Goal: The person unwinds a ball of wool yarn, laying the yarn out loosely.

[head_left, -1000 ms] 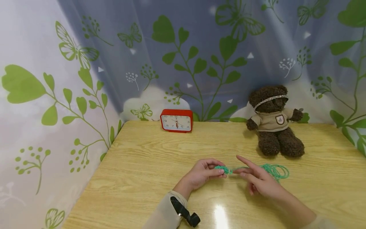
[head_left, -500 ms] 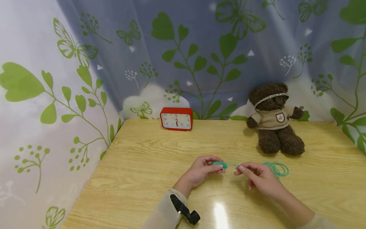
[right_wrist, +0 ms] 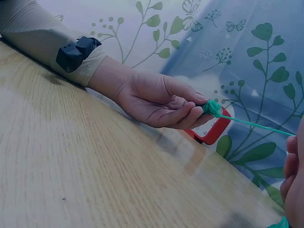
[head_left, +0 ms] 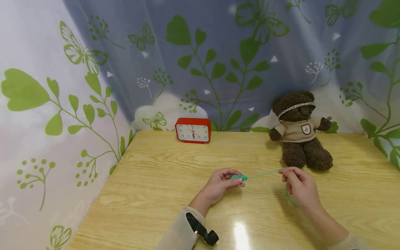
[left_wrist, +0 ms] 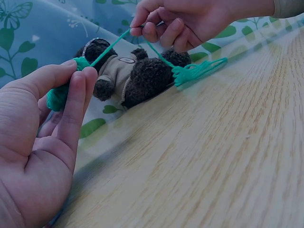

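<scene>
My left hand [head_left: 218, 187] pinches a small bunched piece of green yarn [head_left: 239, 177] between thumb and fingers; part of it is hidden by the fingers. From that piece a single green strand [head_left: 264, 173] runs taut to my right hand [head_left: 301, 189]. The right thumb and index finger pinch the strand, and the other fingers curl loosely. In the left wrist view, the strand continues down past the right hand to a loose bundle of green yarn loops [left_wrist: 197, 72]. The right wrist view shows the bunched yarn [right_wrist: 212, 108] at the left fingertips.
A red alarm clock [head_left: 193, 131] stands at the back of the wooden table [head_left: 150, 180]. To its right, a brown teddy bear [head_left: 298, 133] in a beige shirt sits against the patterned curtain [head_left: 218, 27]. A black strap [head_left: 201, 229] circles the left sleeve.
My right hand, first with its index finger extended beside the bunched yarn, has pinched the strand and moved away to the right, drawing it straight. The left hand stays nearly in place.
</scene>
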